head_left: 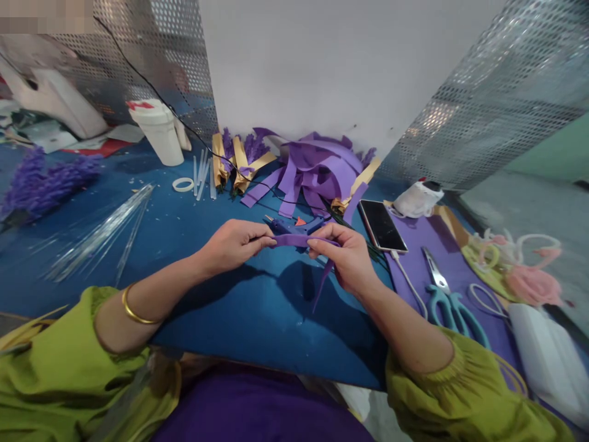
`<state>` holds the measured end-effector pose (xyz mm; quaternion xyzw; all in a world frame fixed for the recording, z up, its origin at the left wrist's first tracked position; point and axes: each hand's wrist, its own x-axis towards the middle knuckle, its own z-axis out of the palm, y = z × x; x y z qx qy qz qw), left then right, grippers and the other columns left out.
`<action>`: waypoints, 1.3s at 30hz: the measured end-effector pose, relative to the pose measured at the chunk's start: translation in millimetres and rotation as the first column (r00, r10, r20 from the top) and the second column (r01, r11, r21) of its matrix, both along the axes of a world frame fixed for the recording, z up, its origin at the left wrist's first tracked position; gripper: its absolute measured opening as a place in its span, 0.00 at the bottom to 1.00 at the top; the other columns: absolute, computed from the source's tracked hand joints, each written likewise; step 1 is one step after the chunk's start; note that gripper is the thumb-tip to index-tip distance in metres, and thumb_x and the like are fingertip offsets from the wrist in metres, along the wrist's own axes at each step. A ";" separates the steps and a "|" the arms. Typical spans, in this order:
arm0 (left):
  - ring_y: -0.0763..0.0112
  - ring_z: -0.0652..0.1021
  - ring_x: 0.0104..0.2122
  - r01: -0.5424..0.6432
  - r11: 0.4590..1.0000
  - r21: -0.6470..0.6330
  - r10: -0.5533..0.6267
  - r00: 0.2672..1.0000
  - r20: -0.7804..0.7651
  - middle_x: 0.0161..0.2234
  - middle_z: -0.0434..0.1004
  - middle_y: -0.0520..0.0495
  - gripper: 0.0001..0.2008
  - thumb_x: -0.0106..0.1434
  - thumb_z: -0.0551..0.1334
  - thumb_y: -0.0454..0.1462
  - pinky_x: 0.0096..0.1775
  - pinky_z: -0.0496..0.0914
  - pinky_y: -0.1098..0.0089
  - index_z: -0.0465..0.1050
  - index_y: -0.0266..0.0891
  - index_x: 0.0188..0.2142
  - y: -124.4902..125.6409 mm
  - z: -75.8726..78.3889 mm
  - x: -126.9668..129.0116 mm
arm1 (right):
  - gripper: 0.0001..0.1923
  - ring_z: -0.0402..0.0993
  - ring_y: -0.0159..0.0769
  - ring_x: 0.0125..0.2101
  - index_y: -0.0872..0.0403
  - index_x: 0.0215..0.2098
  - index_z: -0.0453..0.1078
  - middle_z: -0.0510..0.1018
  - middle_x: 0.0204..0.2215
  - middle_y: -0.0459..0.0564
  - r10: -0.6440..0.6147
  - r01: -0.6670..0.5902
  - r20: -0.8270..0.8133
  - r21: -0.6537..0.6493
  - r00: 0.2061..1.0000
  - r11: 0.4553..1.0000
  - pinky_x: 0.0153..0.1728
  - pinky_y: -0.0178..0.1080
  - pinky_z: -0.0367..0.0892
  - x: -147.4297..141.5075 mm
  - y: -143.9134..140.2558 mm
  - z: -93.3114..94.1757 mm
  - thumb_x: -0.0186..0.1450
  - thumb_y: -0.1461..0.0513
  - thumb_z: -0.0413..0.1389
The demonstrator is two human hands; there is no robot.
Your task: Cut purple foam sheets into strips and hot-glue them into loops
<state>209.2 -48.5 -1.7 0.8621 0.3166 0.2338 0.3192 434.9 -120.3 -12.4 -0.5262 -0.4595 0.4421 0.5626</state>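
My left hand (234, 244) and my right hand (346, 255) hold a purple foam strip (297, 240) between them, just above the blue table (248, 313). Each hand pinches one end. A loose tail of the strip (322, 285) hangs down under my right hand. A blue glue gun (294, 226) lies on the table right behind the strip, partly hidden by my fingers.
A heap of purple foam strips (313, 169) and tan-wrapped bundles (230, 161) lies at the back. A phone (381, 224) and teal scissors (448, 301) lie to the right. Clear glue sticks (108, 230), a tape ring (183, 184), a white cup (159, 132) and purple flowers (43, 181) are to the left.
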 end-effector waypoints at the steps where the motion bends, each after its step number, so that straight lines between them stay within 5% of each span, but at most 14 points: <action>1: 0.75 0.71 0.23 -0.005 1.000 0.016 0.005 1.000 0.004 0.21 0.73 0.54 0.15 0.67 0.57 0.43 0.30 0.61 0.74 0.76 0.39 0.28 -0.3 0.5 -0.1 | 0.11 0.73 0.30 0.20 0.53 0.23 0.73 0.77 0.18 0.43 0.003 -0.003 0.005 0.002 1.000 1.000 0.26 0.35 0.70 -0.6 -0.2 -0.3 0.50 0.58 0.71; 7: 0.75 0.71 0.22 -0.006 0.990 -0.138 0.006 1.000 -0.004 0.21 0.75 0.54 0.17 0.65 0.61 0.48 0.29 0.62 0.74 0.76 0.38 0.28 -1.6 0.1 2.3 | 0.10 0.74 0.29 0.21 0.53 0.24 0.73 0.78 0.19 0.44 0.029 -0.031 0.049 0.030 0.998 0.999 0.27 0.33 0.70 -1.2 -1.5 -5.3 0.53 0.60 0.69; 13: 0.76 0.71 0.23 0.008 0.999 -0.033 -0.008 1.000 0.022 0.19 0.72 0.55 0.16 0.67 0.59 0.44 0.29 0.61 0.74 0.75 0.38 0.26 -5.3 -2.3 4.9 | 0.11 0.74 0.31 0.23 0.53 0.24 0.73 0.78 0.21 0.44 0.053 -0.061 0.131 0.054 0.990 0.997 0.27 0.35 0.70 -7.7 -5.6 -6.2 0.55 0.58 0.69; 18: 0.74 0.73 0.22 0.015 0.989 -0.147 -0.008 0.999 0.050 0.20 0.75 0.54 0.16 0.65 0.62 0.47 0.28 0.63 0.75 0.78 0.39 0.28 -7.8 -3.6 5.6 | 0.09 0.73 0.32 0.25 0.52 0.24 0.72 0.78 0.24 0.45 0.025 -0.067 0.264 0.151 0.964 0.986 0.27 0.35 0.68 -12.5 -9.3 -5.1 0.57 0.60 0.67; 24: 0.74 0.76 0.23 0.019 0.993 -0.115 -0.010 0.997 0.074 0.25 0.81 0.51 0.10 0.64 0.62 0.40 0.28 0.65 0.76 0.82 0.39 0.32 -14.3 -4.4 8.0 | 0.07 0.77 0.37 0.33 0.50 0.27 0.73 0.80 0.29 0.48 -0.018 -0.172 0.472 0.357 0.882 0.918 0.34 0.39 0.70 -15.1 -14.5 -8.3 0.61 0.61 0.64; 29: 0.71 0.78 0.25 0.051 0.961 -0.273 -0.015 0.991 0.132 0.26 0.82 0.51 0.11 0.60 0.68 0.43 0.29 0.69 0.74 0.83 0.40 0.37 -14.0 -4.2 7.3 | 0.06 0.78 0.37 0.33 0.50 0.29 0.72 0.81 0.29 0.48 -0.073 -0.222 0.557 0.444 0.827 0.868 0.36 0.40 0.71 -13.4 -15.7 -7.7 0.64 0.61 0.61; 36: 0.75 0.77 0.24 0.046 0.990 -0.130 -0.036 0.996 0.079 0.25 0.81 0.51 0.10 0.64 0.62 0.39 0.29 0.67 0.76 0.82 0.39 0.32 -17.5 -2.0 7.6 | 0.05 0.78 0.37 0.35 0.49 0.30 0.72 0.81 0.32 0.49 0.010 -0.300 0.586 0.401 0.811 0.866 0.37 0.40 0.72 -15.1 -16.5 -8.3 0.65 0.61 0.60; 39: 0.76 0.74 0.21 0.014 0.982 -0.191 -0.005 0.999 0.050 0.24 0.80 0.53 0.11 0.64 0.63 0.42 0.26 0.65 0.76 0.81 0.39 0.32 -11.2 -1.8 2.6 | 0.03 0.78 0.37 0.35 0.50 0.32 0.72 0.81 0.33 0.49 0.048 -0.299 0.571 0.355 0.819 0.886 0.38 0.40 0.71 -14.6 -16.5 -8.5 0.64 0.63 0.59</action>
